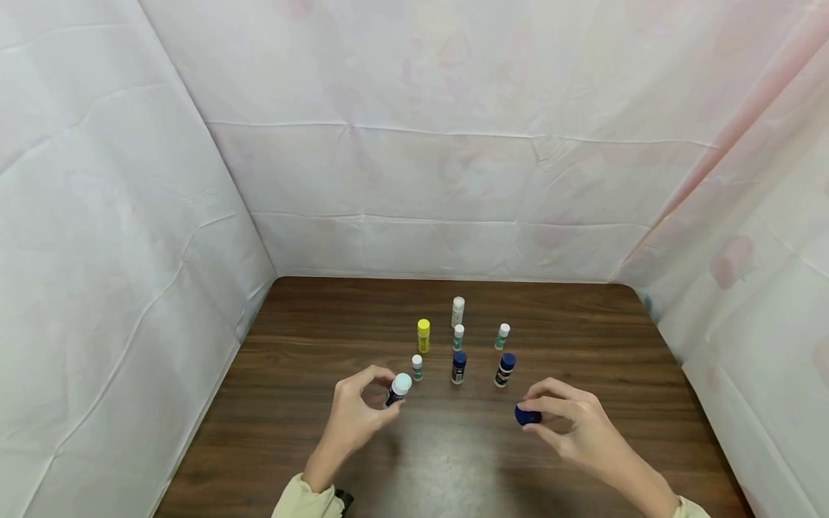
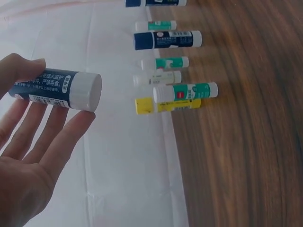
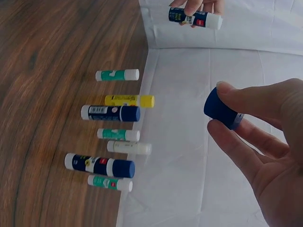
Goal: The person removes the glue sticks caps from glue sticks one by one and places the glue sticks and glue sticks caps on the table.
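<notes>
My left hand (image 1: 358,410) grips a navy-labelled glue stick (image 2: 52,87) between thumb and fingers, held up off the table. Its white end faces the head camera; the rest is partly behind the fingers. On the right side, my right hand (image 1: 576,421) pinches a blue glue stick cap (image 3: 221,109) between thumb and fingertips, also raised. Between the hands and farther back stand a small green glue stick (image 1: 417,367), closest to the left hand, and two navy glue sticks with blue caps (image 1: 458,367) (image 1: 505,370), one of them near the right hand.
Behind these stand a yellow glue stick (image 1: 424,336), two more small green ones (image 1: 458,337) (image 1: 501,336) and a white one (image 1: 458,311) at the back. All are upright on the dark wooden table (image 1: 311,316). Pale cloth walls (image 1: 414,173) enclose the table's back and sides.
</notes>
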Demonstrator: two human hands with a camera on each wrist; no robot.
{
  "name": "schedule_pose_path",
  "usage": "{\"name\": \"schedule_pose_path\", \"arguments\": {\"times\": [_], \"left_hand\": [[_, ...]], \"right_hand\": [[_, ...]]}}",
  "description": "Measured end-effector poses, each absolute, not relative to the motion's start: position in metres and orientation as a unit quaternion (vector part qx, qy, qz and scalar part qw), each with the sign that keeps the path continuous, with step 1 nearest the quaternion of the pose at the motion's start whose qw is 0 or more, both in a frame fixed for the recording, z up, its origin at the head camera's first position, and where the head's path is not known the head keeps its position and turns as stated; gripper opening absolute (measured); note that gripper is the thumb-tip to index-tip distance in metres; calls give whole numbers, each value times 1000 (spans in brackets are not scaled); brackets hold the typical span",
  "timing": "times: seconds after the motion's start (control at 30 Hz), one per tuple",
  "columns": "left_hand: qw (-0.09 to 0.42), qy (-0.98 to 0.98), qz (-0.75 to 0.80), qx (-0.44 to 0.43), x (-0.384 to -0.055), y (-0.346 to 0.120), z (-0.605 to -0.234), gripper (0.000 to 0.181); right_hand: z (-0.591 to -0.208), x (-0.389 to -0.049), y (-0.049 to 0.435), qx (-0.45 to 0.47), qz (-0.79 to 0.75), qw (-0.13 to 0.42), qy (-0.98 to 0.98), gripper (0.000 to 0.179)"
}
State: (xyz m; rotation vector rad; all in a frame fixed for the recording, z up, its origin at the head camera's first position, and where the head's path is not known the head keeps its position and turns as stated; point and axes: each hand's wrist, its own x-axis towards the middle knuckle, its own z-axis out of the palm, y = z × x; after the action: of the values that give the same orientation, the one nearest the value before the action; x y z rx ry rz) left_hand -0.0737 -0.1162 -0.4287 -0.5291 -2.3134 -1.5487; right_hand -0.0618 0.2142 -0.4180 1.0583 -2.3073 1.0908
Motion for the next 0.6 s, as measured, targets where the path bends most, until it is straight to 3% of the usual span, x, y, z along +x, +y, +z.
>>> {"name": "schedule_pose_path", "arguments": {"times": [0.37,0.6], "left_hand": [[158,-782,-592,-117,-88,-127,-439,36],[179,-772,-604,-84,-113,-143,-475,39]], "right_hand": [[-433,-56,230,368,393,180,-823,42],[-438,-52,236,351,382,170,-838,42]]}}
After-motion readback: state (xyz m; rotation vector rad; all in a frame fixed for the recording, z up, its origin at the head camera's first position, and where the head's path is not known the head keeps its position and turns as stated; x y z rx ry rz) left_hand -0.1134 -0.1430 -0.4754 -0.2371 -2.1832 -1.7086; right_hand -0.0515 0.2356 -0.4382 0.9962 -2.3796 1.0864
